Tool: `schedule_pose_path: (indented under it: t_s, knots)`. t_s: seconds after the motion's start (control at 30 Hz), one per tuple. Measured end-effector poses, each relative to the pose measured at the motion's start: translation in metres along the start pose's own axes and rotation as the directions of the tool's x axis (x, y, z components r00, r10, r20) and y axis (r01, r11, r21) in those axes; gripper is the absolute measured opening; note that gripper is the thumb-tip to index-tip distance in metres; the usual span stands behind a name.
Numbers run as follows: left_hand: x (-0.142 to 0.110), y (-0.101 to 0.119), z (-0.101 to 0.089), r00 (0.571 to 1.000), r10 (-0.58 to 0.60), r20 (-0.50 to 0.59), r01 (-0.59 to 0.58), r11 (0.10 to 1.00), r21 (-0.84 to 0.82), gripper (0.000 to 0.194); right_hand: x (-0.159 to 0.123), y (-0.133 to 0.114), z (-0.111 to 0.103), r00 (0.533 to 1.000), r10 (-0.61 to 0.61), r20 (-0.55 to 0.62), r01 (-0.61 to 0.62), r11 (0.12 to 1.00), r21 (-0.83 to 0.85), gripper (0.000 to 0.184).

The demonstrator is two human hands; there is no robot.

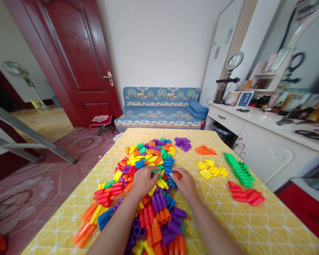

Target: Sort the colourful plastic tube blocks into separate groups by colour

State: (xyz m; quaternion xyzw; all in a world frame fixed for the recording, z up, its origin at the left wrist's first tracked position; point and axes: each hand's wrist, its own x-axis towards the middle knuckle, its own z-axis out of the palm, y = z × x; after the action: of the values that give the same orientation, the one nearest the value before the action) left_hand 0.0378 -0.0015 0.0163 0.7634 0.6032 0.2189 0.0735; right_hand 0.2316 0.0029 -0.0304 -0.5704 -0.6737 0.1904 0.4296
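Observation:
A big heap of mixed coloured plastic tube blocks (149, 166) covers the middle of the table with a yellow patterned cloth (268, 226). My left hand (143, 181) rests on the heap with fingers curled over a green piece. My right hand (184, 182) lies beside it, fingers pinched on an orange block (177, 174). To the right lie sorted groups: purple blocks (183, 142), orange blocks (205, 151), yellow blocks (212, 169), a row of green blocks (239, 169) and red blocks (246, 194).
A blue patterned sofa (159, 108) stands beyond the table's far edge. A white dresser (266, 141) with a ring light and bottles runs along the right. A red door (77, 60) and a metal ladder (29, 138) are at the left.

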Motion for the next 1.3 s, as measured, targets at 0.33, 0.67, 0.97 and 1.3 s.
schedule_pose_path:
  t_s: [0.33, 0.67, 0.97, 1.3]
  knots:
    - [0.0, -0.002, 0.002, 1.0, 0.008, -0.025, -0.009, 1.0, -0.025, 0.028, 0.001, 0.001, 0.001, 1.0, 0.006, -0.002, -0.006, 1.0, 0.011, 0.024]
    - [0.003, -0.012, 0.01, 0.997, 0.01, -0.072, -0.028, 0.97, -0.24, 0.03, -0.001, 0.002, 0.001, 0.995, -0.091, 0.045, 0.082, 0.983, 0.162, 0.021]
    - [0.005, -0.023, 0.022, 0.981, 0.115, -0.153, -0.181, 0.819, -0.545, 0.024, -0.001, -0.002, 0.005, 0.958, -0.288, 0.016, 0.277, 0.935, 0.222, 0.026]
    - [0.001, -0.006, 0.007, 0.906, 0.338, -0.255, -0.42, 0.644, -0.639, 0.017, -0.01, -0.024, 0.003, 0.939, -0.345, 0.019, 0.33, 0.912, 0.244, 0.029]
